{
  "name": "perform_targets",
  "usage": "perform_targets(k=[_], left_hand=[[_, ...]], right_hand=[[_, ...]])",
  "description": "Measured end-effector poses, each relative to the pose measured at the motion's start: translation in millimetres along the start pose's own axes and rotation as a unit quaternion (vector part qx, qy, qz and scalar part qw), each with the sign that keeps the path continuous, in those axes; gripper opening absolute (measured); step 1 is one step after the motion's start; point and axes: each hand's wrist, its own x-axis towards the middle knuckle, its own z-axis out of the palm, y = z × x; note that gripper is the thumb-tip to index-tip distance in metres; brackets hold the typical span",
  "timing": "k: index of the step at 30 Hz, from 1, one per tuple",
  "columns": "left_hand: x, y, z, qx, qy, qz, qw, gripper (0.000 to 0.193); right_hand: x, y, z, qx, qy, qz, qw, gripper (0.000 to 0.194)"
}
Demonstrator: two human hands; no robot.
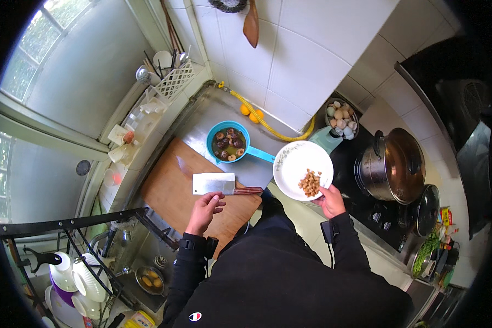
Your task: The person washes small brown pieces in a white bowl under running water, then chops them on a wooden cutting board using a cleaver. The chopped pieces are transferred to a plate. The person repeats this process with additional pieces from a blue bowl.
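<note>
My right hand (pixel 331 201) grips the rim of a white plate (pixel 291 164) with a leaf pattern; small brown diced pieces (pixel 310 183) lie on it near my fingers. Beside the lower edge of a cleaver (pixel 214 183) is my left hand (pixel 207 207), its fingers loosely curled; whether it touches the blade I cannot tell. The cleaver lies on a wooden cutting board (pixel 168 184), its reddish handle pointing right. Behind the board stands a blue pan-shaped container (pixel 209 143) with mushrooms (pixel 231 139) in liquid, its handle reaching towards the plate.
A large steel pot (pixel 369 176) stands on the black stove (pixel 344 160) at right, near a bowl of eggs (pixel 342 119). A yellow hose (pixel 270 129) runs along the wall by orange fruits (pixel 256 116). At lower left are a dish rack (pixel 78 219) and the sink (pixel 137 250).
</note>
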Motion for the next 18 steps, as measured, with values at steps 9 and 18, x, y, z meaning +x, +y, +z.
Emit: perform_targets(k=[9,18], left_hand=[[39,34,23,0.076,-0.043,0.011,0.996,0.032],[116,50,14,0.361,0.081,0.113,0.922,0.032]], right_hand=[[29,59,-36,0.014,0.074,0.061,0.995,0.038],[148,86,-29,-0.042,0.049,0.050,0.997,0.036]])
